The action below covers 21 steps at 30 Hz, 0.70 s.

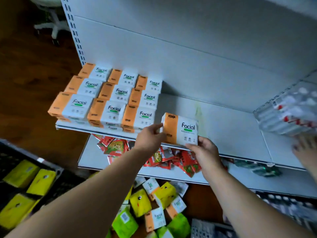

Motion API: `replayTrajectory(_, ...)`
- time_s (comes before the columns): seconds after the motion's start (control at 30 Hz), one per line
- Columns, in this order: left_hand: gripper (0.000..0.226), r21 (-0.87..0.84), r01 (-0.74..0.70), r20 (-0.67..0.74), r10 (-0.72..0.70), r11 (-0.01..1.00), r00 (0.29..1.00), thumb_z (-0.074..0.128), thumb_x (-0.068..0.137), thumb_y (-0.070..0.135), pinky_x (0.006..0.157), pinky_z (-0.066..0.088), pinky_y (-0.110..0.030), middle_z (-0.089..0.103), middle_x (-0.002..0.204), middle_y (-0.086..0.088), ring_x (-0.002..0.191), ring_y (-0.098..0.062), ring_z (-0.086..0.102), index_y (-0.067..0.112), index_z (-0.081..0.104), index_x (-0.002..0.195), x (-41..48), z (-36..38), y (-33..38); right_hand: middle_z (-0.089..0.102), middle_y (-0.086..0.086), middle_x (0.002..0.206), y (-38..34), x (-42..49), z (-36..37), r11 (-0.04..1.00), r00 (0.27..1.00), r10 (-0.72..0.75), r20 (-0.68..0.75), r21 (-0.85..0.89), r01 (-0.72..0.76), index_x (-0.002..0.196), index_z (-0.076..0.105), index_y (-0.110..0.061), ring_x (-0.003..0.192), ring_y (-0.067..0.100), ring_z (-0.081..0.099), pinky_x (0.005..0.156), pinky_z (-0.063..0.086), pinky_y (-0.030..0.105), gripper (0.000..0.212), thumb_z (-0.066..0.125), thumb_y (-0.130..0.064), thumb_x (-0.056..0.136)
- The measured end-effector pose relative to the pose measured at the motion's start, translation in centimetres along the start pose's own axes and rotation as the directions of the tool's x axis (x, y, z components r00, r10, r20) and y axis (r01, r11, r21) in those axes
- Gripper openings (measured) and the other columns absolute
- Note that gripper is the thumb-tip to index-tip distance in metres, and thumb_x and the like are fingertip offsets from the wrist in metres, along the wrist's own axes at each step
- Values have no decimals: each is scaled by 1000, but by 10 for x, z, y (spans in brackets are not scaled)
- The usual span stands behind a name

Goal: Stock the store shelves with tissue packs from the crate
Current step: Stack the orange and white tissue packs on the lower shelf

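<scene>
An orange and white "Facial" tissue pack [181, 128] sits at the front edge of the white shelf [231, 127], just right of several like packs [109, 97] stacked in rows. My left hand [151, 137] grips its left end, thumb on top. My right hand [204, 149] holds its lower right corner from below. A black crate [25, 182] at lower left holds yellow tissue packs.
Yellow, green and orange tissue packs [154, 205] lie loose on the floor below. Red snack packets [171, 157] fill the lower shelf. At the right edge another person's hand [303, 152] holds a plastic-wrapped bottle pack [289, 112] over the shelf.
</scene>
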<state>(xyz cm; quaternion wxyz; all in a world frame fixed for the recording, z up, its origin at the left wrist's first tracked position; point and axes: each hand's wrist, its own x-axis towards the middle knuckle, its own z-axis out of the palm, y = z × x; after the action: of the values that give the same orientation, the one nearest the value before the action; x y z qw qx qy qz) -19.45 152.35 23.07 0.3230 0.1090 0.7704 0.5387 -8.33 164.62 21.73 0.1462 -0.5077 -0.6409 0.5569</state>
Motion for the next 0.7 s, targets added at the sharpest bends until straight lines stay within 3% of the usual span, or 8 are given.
replayTrajectory(0.07, 40, 24, 7, -29, -6, 1000, 1000, 56, 88, 17, 65, 43, -28, 64, 91, -3, 67, -16, 52, 20, 57, 127, 10, 20, -2, 73, 6, 91, 8, 18, -6, 997, 1000, -8, 7, -81, 9, 84, 68, -17, 83, 24, 68, 78, 53, 35, 19, 72, -5, 71)
replayTrajectory(0.13, 38, 64, 9, -44, -6, 998, 999, 55, 89, 17, 70, 47, -29, 67, 102, -5, 74, -18, 56, 17, 58, 127, 20, 34, -8, 72, 5, 90, 14, 36, -6, 988, 1000, -15, 13, -154, 17, 86, 69, -17, 80, 23, 67, 73, 52, 31, 16, 71, -7, 73)
replayTrajectory(0.23, 33, 121, -9, -72, 17, 993, 997, 53, 91, 16, 60, 45, -23, 68, 111, -4, 69, -15, 56, 14, 61, 123, 37, 46, -23, 72, 5, 93, 26, 64, 2, 971, 999, -44, 10, -236, 45, 93, 69, -15, 83, 22, 67, 70, 50, 28, 20, 72, -10, 74)
replayTrajectory(0.33, 28, 182, -24, -110, 44, 983, 993, 50, 90, 14, 44, 37, -18, 70, 97, -7, 51, -12, 46, 14, 67, 112, 55, 54, -43, 71, 3, 101, 39, 88, 15, 957, 997, -76, -5, -282, 72, 97, 65, -19, 90, 19, 65, 74, 47, 26, 25, 73, -13, 75)
replayTrajectory(0.4, 27, 216, -23, -118, 49, 976, 992, 49, 89, 13, 42, 36, -19, 69, 91, -8, 50, -13, 45, 15, 69, 107, 61, 59, -53, 69, 3, 107, 45, 99, 23, 942, 996, -87, -10, -326, 79, 106, 64, -16, 90, 17, 62, 73, 43, 24, 32, 73, -16, 76)
replayTrajectory(0.5, 31, 311, -48, -94, 81, 949, 992, 48, 88, 11, 69, 43, -26, 62, 113, -10, 85, -26, 58, 12, 63, 115, 66, 70, -56, 68, 3, 112, 48, 112, 30, 928, 992, -118, -34, -360, 98, 112, 63, -14, 96, 20, 62, 76, 43, 24, 37, 73, -20, 76)
replayTrajectory(0.57, 37, 338, -43, -105, 83, 940, 991, 48, 87, 10, 88, 40, -24, 51, 124, -10, 107, -27, 53, 10, 57, 123, 73, 78, -52, 69, 5, 112, 45, 125, 34, 923, 990, -131, -44, -369, 106, 111, 64, -14, 100, 23, 63, 80, 46, 27, 36, 73, -21, 76)
replayTrajectory(0.7, 34, 351, -41, -146, 98, 936, 984, 43, 87, 6, 94, 28, -18, 37, 132, -14, 117, -27, 44, 5, 55, 118, 98, 90, -40, 70, 8, 106, 35, 153, 42, 922, 988, -150, -39, -366, 125, 104, 67, -12, 97, 25, 64, 80, 47, 29, 31, 74, -23, 75)
